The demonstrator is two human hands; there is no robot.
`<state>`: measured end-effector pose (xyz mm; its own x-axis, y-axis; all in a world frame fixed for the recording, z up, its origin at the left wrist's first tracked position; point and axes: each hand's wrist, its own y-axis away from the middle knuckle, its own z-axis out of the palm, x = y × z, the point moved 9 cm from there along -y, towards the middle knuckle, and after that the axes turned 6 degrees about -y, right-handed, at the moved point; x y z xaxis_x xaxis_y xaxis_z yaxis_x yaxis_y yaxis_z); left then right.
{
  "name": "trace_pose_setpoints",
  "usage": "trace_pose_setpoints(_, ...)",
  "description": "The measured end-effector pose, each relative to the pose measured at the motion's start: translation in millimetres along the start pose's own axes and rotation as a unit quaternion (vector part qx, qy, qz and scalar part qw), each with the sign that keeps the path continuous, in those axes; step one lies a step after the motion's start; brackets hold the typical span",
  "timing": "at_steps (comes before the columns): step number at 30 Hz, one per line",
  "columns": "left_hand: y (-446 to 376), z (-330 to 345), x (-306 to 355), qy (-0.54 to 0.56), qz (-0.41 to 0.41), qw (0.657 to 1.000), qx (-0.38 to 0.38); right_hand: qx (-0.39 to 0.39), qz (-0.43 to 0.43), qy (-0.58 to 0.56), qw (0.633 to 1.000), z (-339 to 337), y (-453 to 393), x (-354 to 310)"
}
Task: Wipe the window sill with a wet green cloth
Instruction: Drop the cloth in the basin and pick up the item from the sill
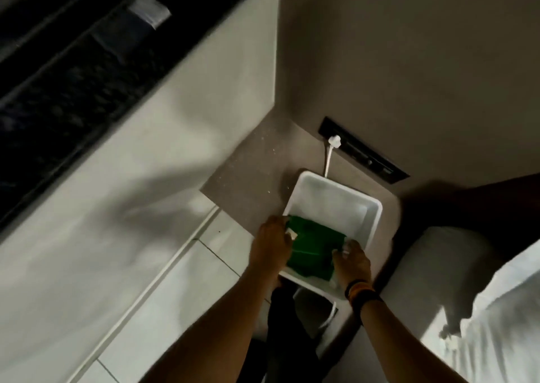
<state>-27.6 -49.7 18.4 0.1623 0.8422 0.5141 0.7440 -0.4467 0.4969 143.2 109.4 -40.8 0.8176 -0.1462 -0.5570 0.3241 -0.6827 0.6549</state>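
Head camera view, looking down, dim and tilted. One green cloth (314, 251) lies spread in the near end of one white rectangular tub (362, 204), which sits on a brown surface (248, 172) by the wall. Two bare forearms reach in from the bottom of the frame. The left hand (273, 242) is curled over the cloth's left edge, fingers closed on it. The right hand (352, 261), with dark and orange bands at the wrist, pinches the cloth's right edge, fingers bent. The cloth sits directly between the two hands, its long axis running from one hand to the other, and both hands touch it, so neither is nearer. Whether water is in the tub cannot be told.

The pale window sill (146, 149) runs diagonally across the left half, up and to the left of the hands, below a dark window frame (73, 61); the left hand is the closer one to it. One white plug (334, 141) sits in one black wall socket strip (362, 151) behind the tub.
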Motion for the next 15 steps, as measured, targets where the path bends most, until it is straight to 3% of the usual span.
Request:
trace_pose_setpoints(3, 22, -70, 36, -0.097, 0.104, 0.989, 0.047, 0.015, -0.231, 0.088, 0.969, -1, 49, -101)
trace_pose_setpoints(6, 34, -145, 73, -0.144, 0.184, 0.967, 0.102, 0.020, -0.426, 0.147, 0.893, 2, 91, -222)
trace_pose_setpoints(8, 36, -216, 92, -0.148, 0.205, 0.951, 0.177, 0.028, -0.491, 0.151, 0.858, 1, 112, -308)
trace_pose_setpoints(12, 22, -347, 103, -0.161, 0.158, 0.920, 0.320, 0.026, -0.565, 0.125, 0.815, 10, 143, -462)
trace_pose_setpoints(15, -4, -396, 84, -0.207, 0.057, 0.922, 0.322, -0.018, -0.619, 0.172, 0.766, 40, 161, -537)
